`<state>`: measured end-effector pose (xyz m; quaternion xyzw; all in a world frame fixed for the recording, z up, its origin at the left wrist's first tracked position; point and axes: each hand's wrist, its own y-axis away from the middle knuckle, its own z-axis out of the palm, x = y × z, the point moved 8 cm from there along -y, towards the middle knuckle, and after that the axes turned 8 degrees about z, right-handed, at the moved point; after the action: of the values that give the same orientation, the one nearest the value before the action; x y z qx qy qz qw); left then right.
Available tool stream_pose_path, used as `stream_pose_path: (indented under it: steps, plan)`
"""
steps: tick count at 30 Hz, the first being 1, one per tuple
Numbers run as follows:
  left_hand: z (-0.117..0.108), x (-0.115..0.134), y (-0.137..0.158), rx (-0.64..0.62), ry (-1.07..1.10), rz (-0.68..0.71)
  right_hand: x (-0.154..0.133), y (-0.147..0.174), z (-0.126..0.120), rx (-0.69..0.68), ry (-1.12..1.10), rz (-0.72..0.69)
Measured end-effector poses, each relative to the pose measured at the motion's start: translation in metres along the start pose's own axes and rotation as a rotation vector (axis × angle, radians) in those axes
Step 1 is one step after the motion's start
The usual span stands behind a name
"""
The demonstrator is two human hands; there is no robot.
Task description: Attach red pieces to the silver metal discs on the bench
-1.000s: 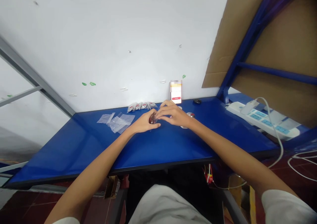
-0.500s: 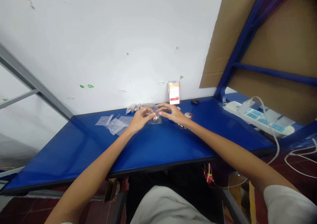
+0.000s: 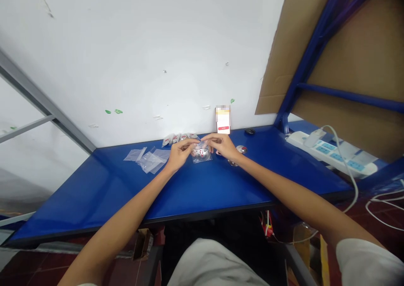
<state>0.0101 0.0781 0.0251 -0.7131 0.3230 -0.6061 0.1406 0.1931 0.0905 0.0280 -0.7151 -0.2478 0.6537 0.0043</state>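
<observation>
Between my two hands is a clear plastic bag [image 3: 202, 156] with a shiny round metal piece bearing a red mark inside it. My left hand [image 3: 182, 152] pinches the bag's upper left edge, and my right hand [image 3: 222, 145] pinches the upper right. The bag's lower part shows below my fingers, just over the blue table. Beside my right wrist lie loose shiny round metal pieces [image 3: 241, 149], partly hidden by the hand. Behind my left hand, several filled bags [image 3: 174, 139] stand in a row along the wall. Flat clear bags [image 3: 151, 160] lie left of my left hand.
A phone [image 3: 223, 121] with a lit screen leans on the wall at the back. A black oval object [image 3: 250, 131] lies to its right. On the right stands a white power strip [image 3: 331, 153] with a cable. The blue table [image 3: 195, 197] has a dark front edge.
The bag between my hands now hangs lower and shows more, with my fingers at its top edge. The whole view has shifted slightly.
</observation>
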Motion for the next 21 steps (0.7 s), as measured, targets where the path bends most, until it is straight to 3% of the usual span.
stream_pose_path:
  steps: [7, 11, 16, 21]
  plan:
    - [-0.005, -0.008, 0.000, -0.063, 0.082, -0.019, 0.016, -0.004, 0.003, -0.159, -0.152, 0.116]
    - [0.000, -0.016, 0.001, -0.107, 0.142, -0.097, 0.021, -0.005, 0.002, -0.078, -0.003, 0.139]
    - [-0.005, -0.019, -0.001, -0.006, -0.030, -0.115, 0.022, -0.004, 0.008, -0.086, 0.080, 0.101]
    - [-0.003, -0.022, -0.001, -0.035, -0.054, -0.138, 0.022, -0.004, 0.007, -0.042, 0.124, 0.082]
